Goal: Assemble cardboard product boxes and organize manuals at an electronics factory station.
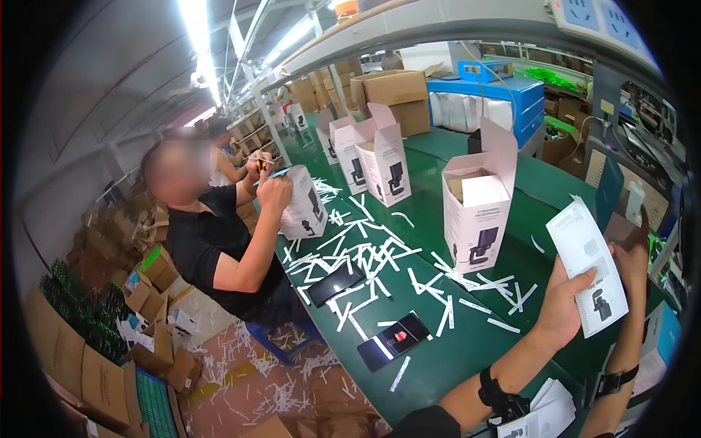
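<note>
My left hand [562, 306] grips a white printed leaflet [584, 252] with a small black microphone picture near its lower end, thumb across its front. Just behind the leaflet is my right hand [631, 255], next to a brown flap-like piece [626, 228]; its fingers are mostly hidden, so what it holds does not show. A stack of similar white leaflets [548, 415] lies between my forearms at the lower edge. Left of my hands, a tall white box [475, 226] with a microphone picture stands upright on the green table [409, 277], its lid raised.
White paper strips [376, 255] litter the table, around two dark phones [394, 341]. More white boxes [383, 160] stand farther back, before a brown carton [394, 95]. Across the table's left edge a co-worker [219, 219] handles another white box [303, 208]. A power strip [599, 18] hangs upper right.
</note>
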Action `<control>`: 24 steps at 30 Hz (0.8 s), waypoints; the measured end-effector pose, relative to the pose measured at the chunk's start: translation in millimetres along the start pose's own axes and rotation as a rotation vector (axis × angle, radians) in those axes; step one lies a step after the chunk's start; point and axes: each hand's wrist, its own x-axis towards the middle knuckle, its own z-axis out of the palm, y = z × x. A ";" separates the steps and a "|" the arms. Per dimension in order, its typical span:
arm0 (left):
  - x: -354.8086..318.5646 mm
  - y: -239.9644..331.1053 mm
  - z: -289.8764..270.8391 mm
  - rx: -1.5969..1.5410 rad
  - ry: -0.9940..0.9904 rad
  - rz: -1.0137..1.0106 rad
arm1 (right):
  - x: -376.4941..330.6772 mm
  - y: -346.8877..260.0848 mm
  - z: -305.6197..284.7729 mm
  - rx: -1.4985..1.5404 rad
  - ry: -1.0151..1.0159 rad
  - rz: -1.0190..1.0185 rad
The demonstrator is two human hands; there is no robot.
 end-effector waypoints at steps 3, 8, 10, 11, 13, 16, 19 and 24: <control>3.9 -13.6 -4.8 0.012 0.021 -0.040 | -5.5 -3.1 -32.8 0.115 -0.124 0.253; 3.4 3.4 -17.8 0.087 0.515 0.227 | -42.8 -73.2 -55.3 0.197 0.035 0.152; 3.6 25.6 -7.5 0.233 0.428 0.357 | -57.2 -101.2 -44.8 0.259 0.083 0.158; 3.0 37.2 -19.4 0.266 0.309 0.374 | -63.0 -120.3 -40.0 0.257 0.087 0.104; 7.3 31.2 -12.9 0.255 0.244 0.402 | -66.6 -126.1 -39.0 0.218 0.065 -0.001; 6.0 12.2 -3.7 0.372 0.301 0.469 | -62.5 -128.4 -81.7 0.057 -0.078 -0.033; 0.4 10.6 0.0 0.434 0.321 0.482 | -68.7 -129.6 -126.8 -0.085 -0.223 -0.058; -13.1 -6.6 19.9 0.401 0.227 0.428 | -94.4 -108.2 -167.3 -0.183 -0.390 -0.088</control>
